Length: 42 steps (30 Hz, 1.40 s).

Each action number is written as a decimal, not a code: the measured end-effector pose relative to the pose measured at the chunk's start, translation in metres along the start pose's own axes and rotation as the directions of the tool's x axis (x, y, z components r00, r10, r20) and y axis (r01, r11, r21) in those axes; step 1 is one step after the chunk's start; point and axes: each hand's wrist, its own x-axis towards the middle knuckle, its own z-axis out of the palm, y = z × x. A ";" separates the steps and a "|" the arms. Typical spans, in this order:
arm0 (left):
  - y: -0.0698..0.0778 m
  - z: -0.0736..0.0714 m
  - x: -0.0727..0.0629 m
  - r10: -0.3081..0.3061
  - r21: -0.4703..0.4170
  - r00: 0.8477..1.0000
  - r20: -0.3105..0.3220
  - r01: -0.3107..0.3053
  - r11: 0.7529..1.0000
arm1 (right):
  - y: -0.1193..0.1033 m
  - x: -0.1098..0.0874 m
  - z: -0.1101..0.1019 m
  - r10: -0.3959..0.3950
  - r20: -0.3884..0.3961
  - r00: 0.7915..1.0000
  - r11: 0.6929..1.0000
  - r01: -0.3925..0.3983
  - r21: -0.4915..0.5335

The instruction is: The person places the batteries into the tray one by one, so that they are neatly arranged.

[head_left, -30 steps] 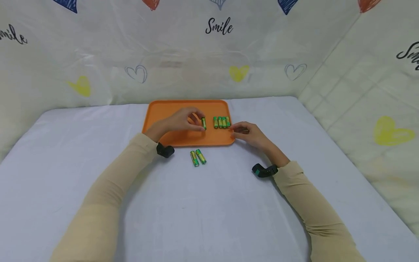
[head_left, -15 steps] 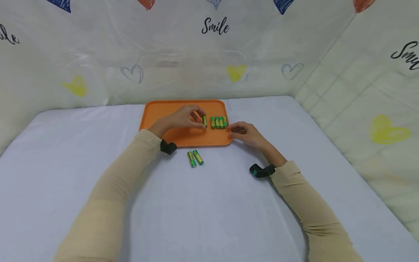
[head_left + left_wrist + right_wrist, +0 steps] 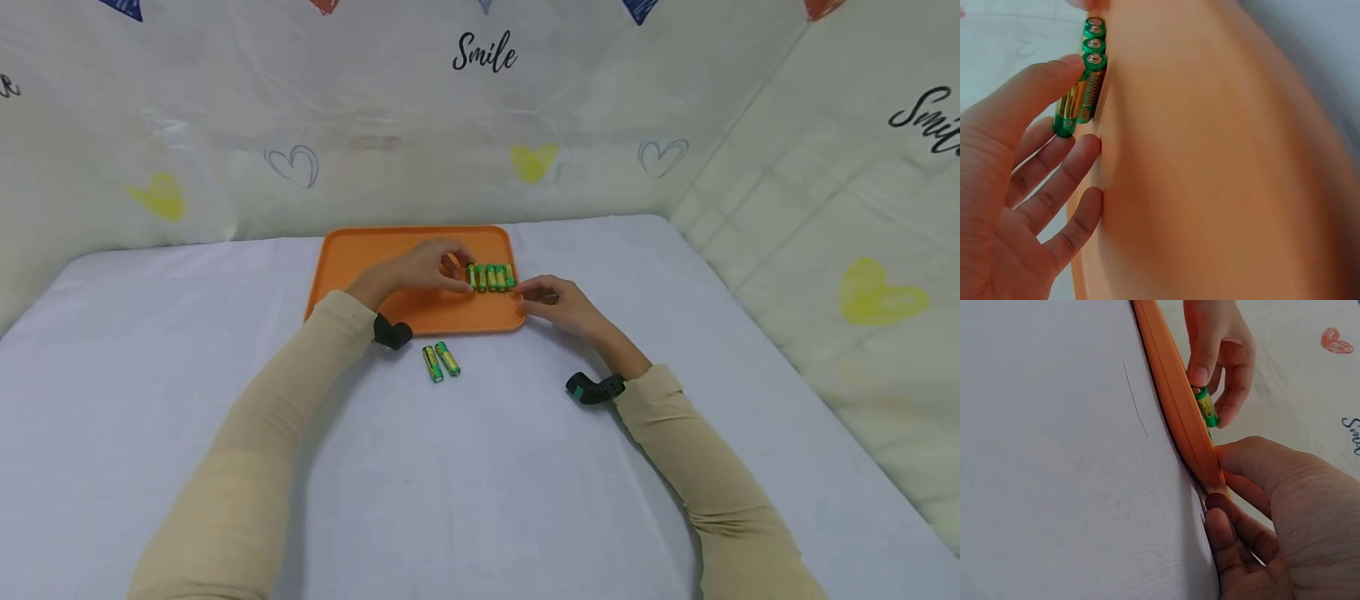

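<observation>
My left hand [image 3: 435, 265] pinches a green and gold battery [image 3: 1070, 105] between thumb and fingers, holding it upright over the orange tray [image 3: 420, 318]. It stands at the left end of a row of several like batteries [image 3: 500, 277] on the tray's right side. In the left wrist view, the held battery overlaps the nearest one in the row. My right hand [image 3: 562, 307] is at the tray's right edge, with the thumb [image 3: 1250, 459] against the rim and the other fingers curled around the corner. Its index fingertip is close to the row's right end.
Two more green batteries [image 3: 440, 362] lie side by side on the white tablecloth [image 3: 480, 467] in front of the tray. Behind the table hangs a pale sheet [image 3: 420, 167] printed with hearts. Each wrist wears a black camera [image 3: 596, 388].
My left hand has brought its battery rightward, closing the gap to the row on the tray. The right hand keeps its place at the tray edge. The head view has shifted slightly.
</observation>
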 end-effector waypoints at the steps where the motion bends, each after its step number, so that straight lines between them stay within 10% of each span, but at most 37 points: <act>1: 0.000 0.000 0.000 -0.003 0.001 1.000 0.001 0.003 1.000 | -0.001 0.000 0.000 -0.001 0.004 1.000 1.000 0.001 0.000; 26: -0.004 0.007 0.007 -0.064 0.071 0.998 0.026 0.062 0.996 | 0.014 0.007 -0.001 -0.006 0.002 1.000 1.000 0.006 0.020; 42: -0.010 -0.004 -0.016 -0.129 0.060 0.991 0.022 0.127 0.990 | 0.013 0.007 0.000 -0.017 -0.004 1.000 1.000 0.017 0.002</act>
